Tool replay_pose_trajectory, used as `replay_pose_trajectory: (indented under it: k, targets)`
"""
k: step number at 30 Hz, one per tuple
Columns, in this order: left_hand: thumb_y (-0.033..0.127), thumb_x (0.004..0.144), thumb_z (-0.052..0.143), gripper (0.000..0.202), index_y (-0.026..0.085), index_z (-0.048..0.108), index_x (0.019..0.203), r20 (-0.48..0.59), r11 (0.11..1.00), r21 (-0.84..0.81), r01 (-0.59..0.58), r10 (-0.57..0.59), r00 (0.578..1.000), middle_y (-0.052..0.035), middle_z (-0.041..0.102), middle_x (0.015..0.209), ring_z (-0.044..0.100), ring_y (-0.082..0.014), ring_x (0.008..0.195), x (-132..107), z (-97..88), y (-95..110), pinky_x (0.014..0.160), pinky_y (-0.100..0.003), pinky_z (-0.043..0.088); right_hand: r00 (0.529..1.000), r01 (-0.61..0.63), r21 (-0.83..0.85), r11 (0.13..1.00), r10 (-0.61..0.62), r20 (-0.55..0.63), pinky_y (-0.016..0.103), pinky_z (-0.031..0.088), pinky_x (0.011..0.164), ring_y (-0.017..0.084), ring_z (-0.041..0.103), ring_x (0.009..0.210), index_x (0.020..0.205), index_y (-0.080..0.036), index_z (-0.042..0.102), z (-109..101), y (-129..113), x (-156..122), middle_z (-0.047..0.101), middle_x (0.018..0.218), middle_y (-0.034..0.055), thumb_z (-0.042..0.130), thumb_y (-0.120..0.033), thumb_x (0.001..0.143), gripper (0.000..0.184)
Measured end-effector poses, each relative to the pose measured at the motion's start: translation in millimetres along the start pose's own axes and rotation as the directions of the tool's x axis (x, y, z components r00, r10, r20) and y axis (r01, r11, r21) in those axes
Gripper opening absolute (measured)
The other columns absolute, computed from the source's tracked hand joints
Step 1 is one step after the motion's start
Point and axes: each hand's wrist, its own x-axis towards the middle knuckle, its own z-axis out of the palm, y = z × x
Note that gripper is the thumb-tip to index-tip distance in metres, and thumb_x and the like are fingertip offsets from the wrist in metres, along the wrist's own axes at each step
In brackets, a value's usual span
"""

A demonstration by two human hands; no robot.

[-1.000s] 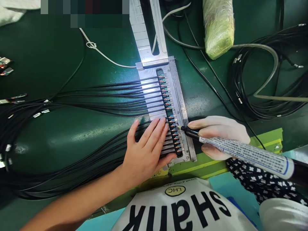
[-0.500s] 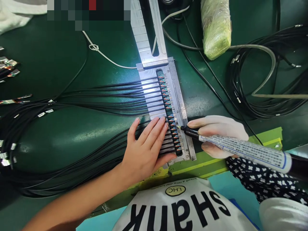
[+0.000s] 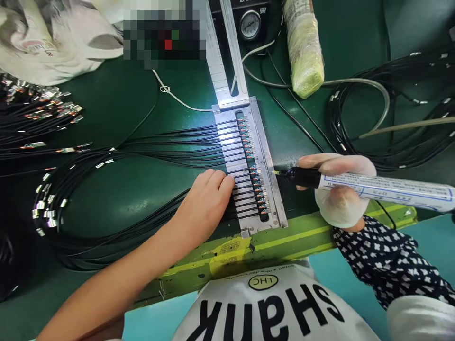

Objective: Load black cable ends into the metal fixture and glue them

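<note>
A metal fixture [image 3: 269, 163] holds a row of small connectors [image 3: 256, 178] with exposed coloured wires, soldered-looking ends of black cables [image 3: 152, 221] that run off to the left. My bare left hand [image 3: 202, 199] lies over the lower cables at the fixture's left edge, fingers curled together around them; the fingertips are hidden. In my white-gloved right hand [image 3: 343, 203] is a marker-like pen [image 3: 394, 185] with a printed white barrel and black front end. Its thin yellowish tip points left, over the fixture's right rail, just right of the connectors.
A raised slotted metal lid [image 3: 239, 57] stands at the fixture's far end. Beyond are a pressure gauge [image 3: 250, 24] and a plastic-wrapped green block [image 3: 307, 61]. Coiled black cables [image 3: 337, 128] lie right, a connector pile [image 3: 46, 106] left. Yellow-green tape [image 3: 302, 234] marks the table's front edge.
My left hand has gone from spread flat to curled, sliding left off the connectors. The pen has drawn back slightly to the right and tilted flatter. The camera view has shifted.
</note>
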Motion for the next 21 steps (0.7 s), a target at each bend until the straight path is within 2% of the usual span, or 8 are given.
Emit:
replay_pose_trajectory:
  k: [3, 7, 10, 12, 16, 21]
  targets:
    - [0.010, 0.095, 0.050, 0.010, 0.015, 0.059, 0.096, 0.030, 0.997, -0.081, -0.019, 0.022, 0.999, -0.0059, 0.058, 0.088, 0.053, -0.0229, 0.084, 9, -4.5, -7, 0.075, -0.037, 0.047, 1.000, 0.027, 0.120, 0.992, -0.024, -0.020, 0.032, 0.064, 0.056, 0.020, 0.075, 0.073, 0.116, -0.024, 0.070, 3, 1, 0, 0.074, 0.117, 0.0073, 0.075, -0.035, 0.091, 0.028]
    - [0.015, 0.095, 0.052, 0.013, 0.016, 0.060, 0.105, 0.037, 0.967, -0.255, -0.013, 0.023, 0.999, -0.0033, 0.060, 0.092, 0.056, -0.0195, 0.087, 10, -12.8, -15, 0.077, -0.033, 0.048, 0.993, -0.118, 0.126, 0.985, 0.119, 0.004, 0.032, 0.065, 0.061, 0.020, 0.076, 0.084, 0.127, -0.034, 0.063, 4, 0, -1, 0.068, 0.131, 0.0037, 0.068, -0.038, 0.096, 0.032]
    - [0.015, 0.094, 0.054, 0.015, 0.017, 0.061, 0.108, -0.029, 0.946, -0.324, -0.011, 0.002, 1.000, -0.0022, 0.061, 0.094, 0.058, -0.0175, 0.088, 2, -19.1, -13, 0.078, -0.031, 0.048, 0.993, -0.122, 0.011, 0.992, 0.122, 0.006, 0.037, 0.068, 0.073, 0.021, 0.076, 0.087, 0.119, -0.031, 0.063, 7, -4, -2, 0.064, 0.139, 0.0046, 0.073, -0.033, 0.093, 0.027]
    - [0.013, 0.094, 0.055, 0.016, 0.018, 0.061, 0.108, -0.093, 0.932, -0.362, -0.022, -0.012, 0.996, -0.0021, 0.062, 0.096, 0.060, -0.0155, 0.088, -6, -20.7, -10, 0.078, -0.028, 0.049, 0.995, -0.093, -0.100, 0.991, 0.096, 0.024, 0.041, 0.067, 0.083, 0.024, 0.075, 0.097, 0.116, -0.027, 0.064, 11, -8, -2, 0.063, 0.140, 0.0064, 0.079, -0.025, 0.088, 0.032]
    - [0.008, 0.092, 0.057, 0.023, 0.017, 0.059, 0.112, -0.204, 0.920, -0.388, -0.061, -0.021, 0.979, -0.0031, 0.062, 0.100, 0.062, -0.0123, 0.086, -20, -16.3, -2, 0.075, -0.024, 0.050, 0.988, 0.010, -0.267, 0.964, 0.032, 0.153, 0.044, 0.058, 0.104, 0.027, 0.067, 0.120, 0.111, -0.024, 0.066, 23, -15, -1, 0.066, 0.133, 0.0074, 0.084, -0.015, 0.081, 0.036]
    - [0.005, 0.090, 0.059, 0.027, 0.016, 0.058, 0.115, -0.308, 0.920, -0.376, -0.111, -0.011, 0.951, -0.0056, 0.062, 0.101, 0.061, -0.0139, 0.088, -27, -7.0, 3, 0.078, -0.025, 0.052, 0.977, 0.038, -0.313, 0.949, 0.030, 0.210, 0.039, 0.056, 0.105, 0.024, 0.067, 0.118, 0.105, -0.022, 0.065, 33, -18, -2, 0.069, 0.127, 0.0078, 0.082, -0.011, 0.082, 0.031]
